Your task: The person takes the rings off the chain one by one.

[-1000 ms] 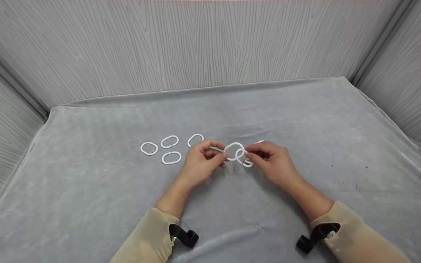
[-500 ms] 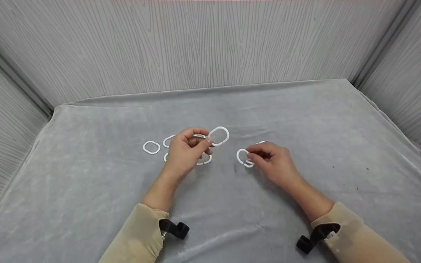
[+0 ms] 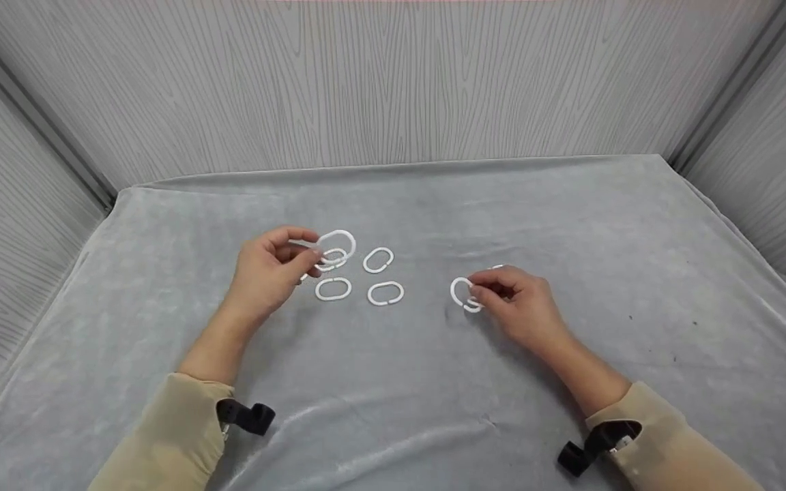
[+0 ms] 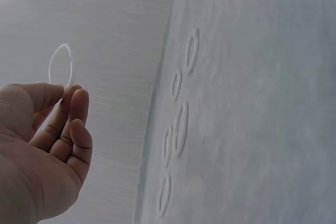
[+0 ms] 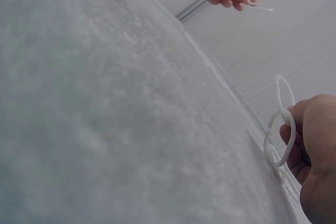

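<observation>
In the head view my left hand (image 3: 263,273) pinches one white oval plastic link ring (image 3: 354,245) between thumb and fingers, raised over the loose rings at left of centre. The left wrist view shows this ring (image 4: 50,69) standing up from the fingertips, a small gap in its side. My right hand (image 3: 526,307), right of centre, pinches another white link ring (image 3: 454,291). In the right wrist view the pinched ring (image 5: 278,85) is hooked through a second ring (image 5: 266,153), with more rings hanging below, partly hidden by the hand.
Several loose white rings lie flat on the grey cloth, among them one ring (image 3: 331,299) near the left hand and another ring (image 3: 383,304) between the hands. Grey cloth (image 3: 434,382) covers the table. A wood-grain panel (image 3: 393,82) stands behind it.
My left hand has moved left with its single ring, apart from the right hand's rings, which it overlapped earlier. Another loose ring now shows on the cloth. My right hand has hardly moved.
</observation>
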Demonstrator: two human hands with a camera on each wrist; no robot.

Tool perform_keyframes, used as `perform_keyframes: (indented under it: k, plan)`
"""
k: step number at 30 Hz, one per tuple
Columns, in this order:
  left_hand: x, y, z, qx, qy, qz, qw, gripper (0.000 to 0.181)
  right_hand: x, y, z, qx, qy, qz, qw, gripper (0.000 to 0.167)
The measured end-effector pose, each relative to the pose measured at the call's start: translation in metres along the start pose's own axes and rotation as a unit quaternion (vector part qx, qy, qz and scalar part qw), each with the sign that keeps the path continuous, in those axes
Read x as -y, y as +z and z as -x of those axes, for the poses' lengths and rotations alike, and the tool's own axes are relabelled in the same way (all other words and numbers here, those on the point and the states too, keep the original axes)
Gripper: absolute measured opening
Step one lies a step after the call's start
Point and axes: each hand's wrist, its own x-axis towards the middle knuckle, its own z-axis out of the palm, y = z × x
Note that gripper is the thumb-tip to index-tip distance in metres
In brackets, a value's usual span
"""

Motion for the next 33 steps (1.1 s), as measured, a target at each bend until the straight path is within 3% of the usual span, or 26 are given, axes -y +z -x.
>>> perform_keyframes:
  k: [5,12,23,33]
  plan:
    - [0.012,-0.031,0.005,0.002,-0.016,-0.048,0.9987,0.02,-0.001,0.0,0.0,0.002,-0.004,0.002,1.0,0.016]
    - [0.025,-0.054,0.012,0.024,-0.049,-0.078,0.9954,0.024,0.0,-0.001,0.001,0.006,0.005,0.013,0.9999,0.015]
    - [0.045,-0.067,0.015,0.045,-0.063,-0.124,0.9892,0.027,0.0,0.0,0.001,0.01,0.005,0.016,0.9998,0.016]
    - [0.049,-0.069,0.012,0.066,-0.074,-0.147,0.9842,0.026,0.001,0.0,0.001,0.004,0.006,0.011,0.9999,0.016]
